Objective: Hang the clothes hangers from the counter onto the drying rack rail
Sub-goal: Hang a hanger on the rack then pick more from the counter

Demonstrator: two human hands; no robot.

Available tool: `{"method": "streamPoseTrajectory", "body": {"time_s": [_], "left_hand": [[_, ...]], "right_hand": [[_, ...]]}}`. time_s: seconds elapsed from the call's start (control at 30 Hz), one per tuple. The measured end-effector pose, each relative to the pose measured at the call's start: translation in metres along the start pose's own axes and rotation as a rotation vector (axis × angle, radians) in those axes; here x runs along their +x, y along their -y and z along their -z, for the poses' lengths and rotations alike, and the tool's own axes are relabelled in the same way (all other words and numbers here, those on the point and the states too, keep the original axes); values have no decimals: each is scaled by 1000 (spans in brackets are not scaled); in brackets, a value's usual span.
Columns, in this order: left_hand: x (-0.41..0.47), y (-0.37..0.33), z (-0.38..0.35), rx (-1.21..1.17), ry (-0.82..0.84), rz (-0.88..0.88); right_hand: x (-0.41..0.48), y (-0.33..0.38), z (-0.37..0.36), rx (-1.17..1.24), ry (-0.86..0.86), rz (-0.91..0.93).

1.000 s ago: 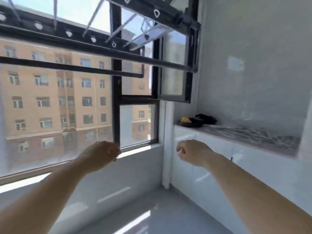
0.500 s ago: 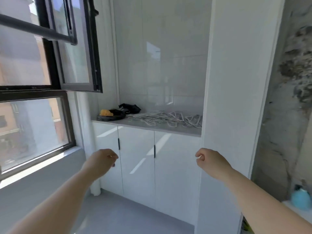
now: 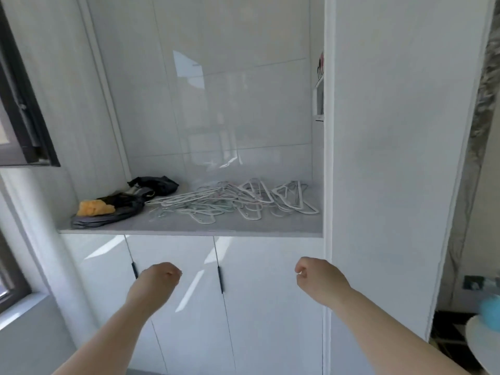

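A tangled pile of several white wire clothes hangers (image 3: pixel 232 201) lies on the grey counter (image 3: pixel 189 226) inside a tiled niche. My left hand (image 3: pixel 155 280) and my right hand (image 3: pixel 319 280) are held out in front of the white cabinet doors, below the counter's edge. Both have their fingers curled into loose fists and hold nothing. Neither touches the hangers. The drying rack rail is out of view.
At the counter's left end lie a yellow cloth (image 3: pixel 94 207) on dark grey fabric and a black bundle (image 3: pixel 154 182). A dark open window frame (image 3: pixel 27 117) juts in at the upper left. A tall white cabinet panel (image 3: pixel 392 158) stands on the right, with a blue object (image 3: pixel 489 309) beyond it.
My view has swung right from the window and rack to face the counter, and closer to it. Both hands stay curled and hold nothing.
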State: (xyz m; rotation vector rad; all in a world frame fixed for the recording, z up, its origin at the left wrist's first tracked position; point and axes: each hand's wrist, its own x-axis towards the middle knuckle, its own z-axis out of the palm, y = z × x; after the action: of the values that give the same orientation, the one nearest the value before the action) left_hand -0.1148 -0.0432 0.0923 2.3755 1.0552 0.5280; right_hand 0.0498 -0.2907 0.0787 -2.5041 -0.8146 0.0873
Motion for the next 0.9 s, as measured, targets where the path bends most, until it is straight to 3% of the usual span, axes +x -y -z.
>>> {"method": "streamPoseTrajectory", "body": {"time_s": [0.2,0.33,0.63,0.77,0.9], "left_hand": [[92,-5,-43,149,-92,-7],[153,-14,-78,117,-148,-26],[246,-40,-159,277,-28,85],[275,-42,-173,318,-47,148],[291,-31,-189,301,9,141]], "right_hand": [[107,-8,-30,35,-13,15],[190,-6,-38,41,-28,70],[332,-2,-48,97,-24,167],[370,0,-62,180,-106,93],[407,-1,-71,118,-186,150]]}}
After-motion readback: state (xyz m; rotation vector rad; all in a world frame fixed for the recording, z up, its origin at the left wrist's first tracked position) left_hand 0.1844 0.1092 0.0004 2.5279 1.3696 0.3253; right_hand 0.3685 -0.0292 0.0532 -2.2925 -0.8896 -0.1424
